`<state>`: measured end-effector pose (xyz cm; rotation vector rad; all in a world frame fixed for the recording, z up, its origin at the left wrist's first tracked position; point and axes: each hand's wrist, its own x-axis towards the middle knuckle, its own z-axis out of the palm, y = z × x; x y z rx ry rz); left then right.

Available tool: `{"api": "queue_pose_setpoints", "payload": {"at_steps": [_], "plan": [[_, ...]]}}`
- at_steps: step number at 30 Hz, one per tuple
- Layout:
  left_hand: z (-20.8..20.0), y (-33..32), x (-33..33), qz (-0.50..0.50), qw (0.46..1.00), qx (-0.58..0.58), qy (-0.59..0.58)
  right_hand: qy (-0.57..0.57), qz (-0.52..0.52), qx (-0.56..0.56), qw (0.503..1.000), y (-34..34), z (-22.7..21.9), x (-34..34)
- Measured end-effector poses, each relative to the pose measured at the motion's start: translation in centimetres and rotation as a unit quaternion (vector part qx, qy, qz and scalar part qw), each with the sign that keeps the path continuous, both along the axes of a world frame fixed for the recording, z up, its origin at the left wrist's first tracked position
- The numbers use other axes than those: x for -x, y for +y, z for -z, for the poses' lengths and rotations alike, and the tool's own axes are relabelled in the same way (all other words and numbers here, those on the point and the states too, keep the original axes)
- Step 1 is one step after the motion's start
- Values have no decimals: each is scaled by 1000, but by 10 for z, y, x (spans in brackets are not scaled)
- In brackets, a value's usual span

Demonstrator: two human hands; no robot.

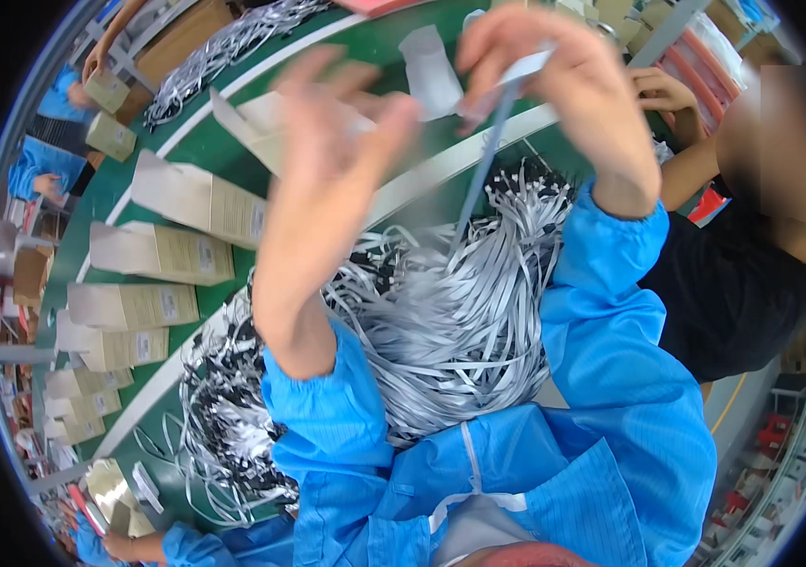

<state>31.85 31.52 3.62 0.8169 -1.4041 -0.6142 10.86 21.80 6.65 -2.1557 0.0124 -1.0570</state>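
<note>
My right hand (578,71) is raised over the green worktable, its fingers closed on a flat grey strap (483,175). The strap hangs down toward a large heap of similar grey straps (460,331) in front of me. A small white piece shows at those fingers, too blurred to name. My left hand (332,132) is smeared by motion, but its thumb and fingers look spread, with nothing plainly held. Partly behind it stands an open pale carton (247,128), and I cannot tell whether the hand touches it. A white packet (429,71) lies between the hands.
Open-topped cartons (162,255) line the green table (394,57) on the left. More straps (223,76) lie at the far side, and black-and-white ones (223,416) lie near left. A co-worker in black (729,293) is close on my right; other workers' hands show at the left.
</note>
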Motion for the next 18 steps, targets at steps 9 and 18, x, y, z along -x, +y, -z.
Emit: {"api": "queue_pose_setpoints", "payload": {"at_steps": [9, 18], "plan": [[31, -56, -13, 286, 842, -174, -423, -190, 0, -22, 982, -69, -15, 113], [-12, -18, -20, -215, 929, 242, -178, 110, -251, 169, 947, -38, -12, 26]]}}
